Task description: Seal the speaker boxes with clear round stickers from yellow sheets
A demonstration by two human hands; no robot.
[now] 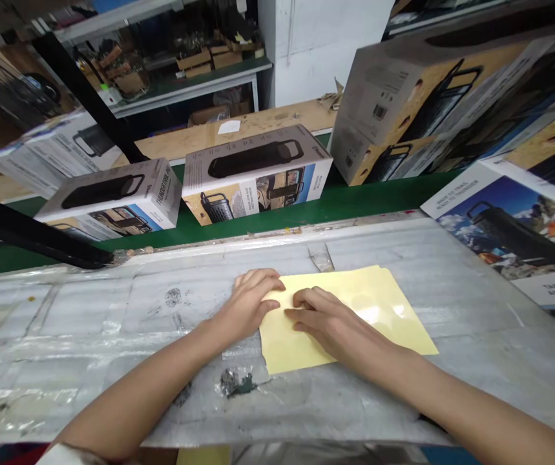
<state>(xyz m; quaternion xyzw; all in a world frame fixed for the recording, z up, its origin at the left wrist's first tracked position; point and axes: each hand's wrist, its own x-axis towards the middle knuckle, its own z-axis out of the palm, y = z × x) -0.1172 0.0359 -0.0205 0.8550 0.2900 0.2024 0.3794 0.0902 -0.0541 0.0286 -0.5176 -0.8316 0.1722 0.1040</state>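
A yellow sheet (355, 297) lies flat on the film-covered bench, its surface glossy with faint round outlines at the right, like clear round stickers. At its left edge, my left hand (249, 300) rests with the fingertips pressing on the sheet and the thumb apart from them. Just to the right, my right hand (328, 321) is over the sheet's left half, thumb and fingers drawn together in a pinch at the surface. Whatever is between those fingertips is too small or hidden to make out.
Printed speaker boxes (258, 171) stand along the green ledge (355, 197) behind the bench (126, 310). More boxes are stacked at the right, one large box (524, 226) reaching over the bench. A black post (25, 232) slants in at left. The film has torn patches.
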